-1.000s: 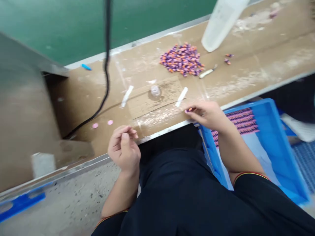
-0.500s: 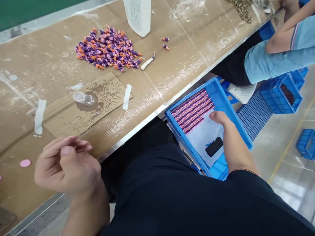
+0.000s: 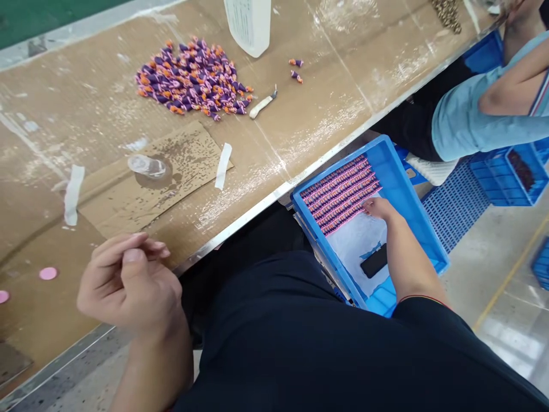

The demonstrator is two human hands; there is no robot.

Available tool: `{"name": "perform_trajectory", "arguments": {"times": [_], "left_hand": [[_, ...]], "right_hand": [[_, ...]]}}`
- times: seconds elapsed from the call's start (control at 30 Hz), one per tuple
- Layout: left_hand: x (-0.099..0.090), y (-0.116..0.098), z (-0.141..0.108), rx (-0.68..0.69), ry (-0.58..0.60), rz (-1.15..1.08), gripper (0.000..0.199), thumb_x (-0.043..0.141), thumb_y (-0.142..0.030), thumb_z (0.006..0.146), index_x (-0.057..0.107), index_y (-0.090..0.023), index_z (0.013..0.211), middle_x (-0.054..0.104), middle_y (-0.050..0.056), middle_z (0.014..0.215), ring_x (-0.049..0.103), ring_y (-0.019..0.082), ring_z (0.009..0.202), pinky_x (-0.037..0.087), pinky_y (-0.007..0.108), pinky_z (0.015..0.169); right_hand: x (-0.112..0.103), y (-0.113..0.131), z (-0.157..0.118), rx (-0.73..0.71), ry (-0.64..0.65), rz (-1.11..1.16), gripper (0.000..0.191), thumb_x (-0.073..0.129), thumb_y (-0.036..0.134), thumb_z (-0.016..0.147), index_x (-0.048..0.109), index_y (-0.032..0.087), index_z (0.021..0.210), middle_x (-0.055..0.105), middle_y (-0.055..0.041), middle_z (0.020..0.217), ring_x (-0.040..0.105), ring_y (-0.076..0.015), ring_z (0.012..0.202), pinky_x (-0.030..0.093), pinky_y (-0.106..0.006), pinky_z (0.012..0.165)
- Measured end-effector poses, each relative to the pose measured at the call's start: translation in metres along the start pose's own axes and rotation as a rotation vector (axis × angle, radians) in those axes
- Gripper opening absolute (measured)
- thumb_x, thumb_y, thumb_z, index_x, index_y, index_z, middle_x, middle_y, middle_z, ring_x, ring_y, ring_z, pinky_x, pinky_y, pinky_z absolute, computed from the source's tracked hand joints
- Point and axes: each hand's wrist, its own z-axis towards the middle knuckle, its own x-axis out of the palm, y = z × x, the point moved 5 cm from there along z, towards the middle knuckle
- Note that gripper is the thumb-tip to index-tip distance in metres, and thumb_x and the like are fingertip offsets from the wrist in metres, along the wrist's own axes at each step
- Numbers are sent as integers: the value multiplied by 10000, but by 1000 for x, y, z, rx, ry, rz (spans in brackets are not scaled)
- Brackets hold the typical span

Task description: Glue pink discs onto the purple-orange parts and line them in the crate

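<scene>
Right hand [image 3: 377,209], open, touches the lower edge of the pink rows [image 3: 341,194] in the blue tray [image 3: 398,171]; rows' long axis runs lower-left to upper-right. Left hand [image 3: 128,280] curled; any grip cannot be told.

White bottle [image 3: 247,26] cut off, co-worker's arm [image 3: 510,97] cut off

The person's right hand [image 3: 380,209] has left the table edge, where it pinched a small piece, and now rests inside the bright blue plastic tray [image 3: 388,154] against the rows of pink-and-purple pieces [image 3: 338,191]. The head camera has swung right, bringing a seated co-worker's light-blue shirt [image 3: 480,129] into view.
</scene>
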Motion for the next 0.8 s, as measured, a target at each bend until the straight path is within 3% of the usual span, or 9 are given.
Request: {"name": "perform_trajectory", "arguments": {"times": [0.27, 0.4, 0.47, 0.53, 0.63, 0.7, 0.8], "left_hand": [[-4, 0, 1, -24, 34, 9, 154, 726, -291, 616, 808, -220, 725, 675, -7, 658, 570, 129, 465, 406, 263, 404], [-25, -5, 5, -14, -7, -15, 145, 757, -252, 643, 836, -218, 760, 693, -1, 678, 592, 130, 492, 435, 265, 424], [-39, -7, 6, -17, -46, -10, 127, 762, -233, 664, 839, -219, 763, 711, 4, 691, 612, 132, 509, 453, 264, 437], [-53, -9, 7, -17, -85, 3, 107, 767, -229, 683, 836, -216, 765, 730, 8, 704, 623, 131, 518, 462, 259, 445], [-76, -13, 8, 7, -169, 48, 98, 767, -259, 698, 819, -210, 766, 732, 9, 678, 623, 141, 512, 470, 262, 445], [-93, -18, 6, 29, -272, 95, 117, 756, -306, 683, 792, -215, 748, 709, 2, 632, 617, 157, 501, 486, 280, 441], [-122, -31, -2, 70, -461, 186, 160, 716, -394, 624, 731, -245, 679, 646, -13, 550, 571, 176, 450, 482, 319, 419]], "right_hand": [[-4, 10, -22, 73, 25, 97, 231, 632, 344, 1119, 767, 161, 1079, 841, -50, 928, 803, -174, 844, 643, -322, 875], [-35, 28, -43, 35, -26, 68, 184, 644, 282, 1036, 780, 189, 954, 797, -77, 727, 798, -224, 742, 625, -297, 754], [-59, 48, -55, -43, -50, 69, 216, 633, 299, 1022, 766, 205, 879, 812, -92, 770, 805, -237, 771, 623, -302, 748], [-87, 80, -68, -202, -68, 105, 270, 613, 374, 1035, 763, 212, 880, 840, -96, 873, 808, -229, 825, 622, -294, 760], [-131, 157, -95, -603, -146, 205, 393, 616, 558, 1020, 767, 221, 886, 830, -80, 882, 778, -222, 809, 608, -308, 761], [-157, 215, -116, -821, -302, 241, 402, 627, 576, 1005, 757, 222, 864, 802, -68, 819, 743, -218, 759, 588, -328, 765], [-178, 298, -142, -970, -628, 159, 244, 651, 422, 990, 741, 226, 879, 788, -67, 828, 721, -226, 777, 560, -348, 791]]}}
